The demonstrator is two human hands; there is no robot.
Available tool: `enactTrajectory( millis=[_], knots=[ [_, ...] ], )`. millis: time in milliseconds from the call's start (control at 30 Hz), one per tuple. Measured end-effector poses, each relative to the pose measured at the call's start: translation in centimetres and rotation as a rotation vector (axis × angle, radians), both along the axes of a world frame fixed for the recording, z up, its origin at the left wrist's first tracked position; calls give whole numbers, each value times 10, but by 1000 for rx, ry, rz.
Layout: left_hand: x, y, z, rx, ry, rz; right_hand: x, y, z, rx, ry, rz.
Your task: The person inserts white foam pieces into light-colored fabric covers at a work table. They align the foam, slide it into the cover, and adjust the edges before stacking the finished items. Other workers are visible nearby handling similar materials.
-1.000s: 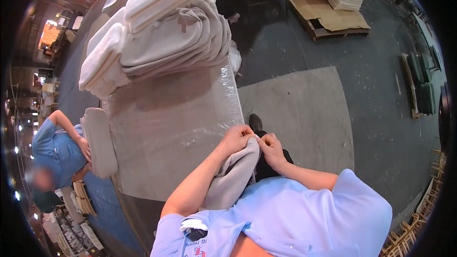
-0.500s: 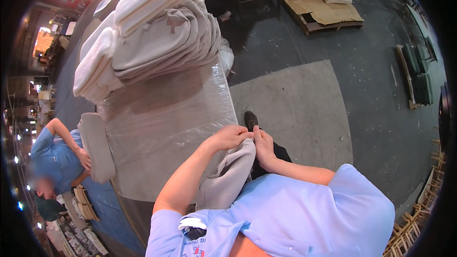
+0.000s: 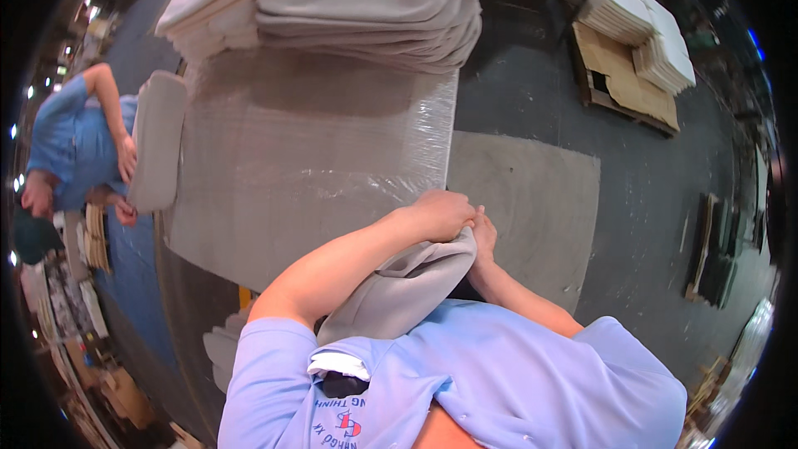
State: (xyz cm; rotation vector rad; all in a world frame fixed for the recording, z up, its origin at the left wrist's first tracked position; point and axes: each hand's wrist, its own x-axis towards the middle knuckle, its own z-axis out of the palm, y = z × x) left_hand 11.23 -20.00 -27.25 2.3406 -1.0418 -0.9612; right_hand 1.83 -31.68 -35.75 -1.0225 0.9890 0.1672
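Note:
A grey fabric cushion cover [image 3: 403, 291] hangs bunched in front of my body, its upper edge gathered between my two hands. My left hand [image 3: 442, 213] is closed on that edge, with the back of the hand covering most of its fingertips. Right beside it, my right hand [image 3: 484, 239] pinches the same edge, the two hands touching or nearly so. Both are just off the near right corner of a table [image 3: 307, 141] wrapped in clear plastic film.
Stacked grey cushion pieces [image 3: 366, 21] and white padding [image 3: 212, 8] fill the table's far end. At left a co-worker [image 3: 79, 141] holds a grey cushion [image 3: 158, 141]. A floor mat [image 3: 532, 208] lies right of the table; farther off, a pallet [image 3: 619, 87] carries white stacks.
The view has turned, shifting the table and stacks within it. My hands remain together on the cover's edge, with the left hand's back turned more upward.

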Motion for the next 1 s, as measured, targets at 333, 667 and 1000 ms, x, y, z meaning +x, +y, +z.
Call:
enactTrajectory(
  millis=[333,667,1000],
  knots=[
    [9,7,-47,74,130,95,7,2,-47,-30,39,134],
    [11,23,-62,23,272,227,6,-1,-75,267,-118,157],
    [-113,129,-56,-221,338,897,0,-22,-109,196,-28,379]
  ],
)
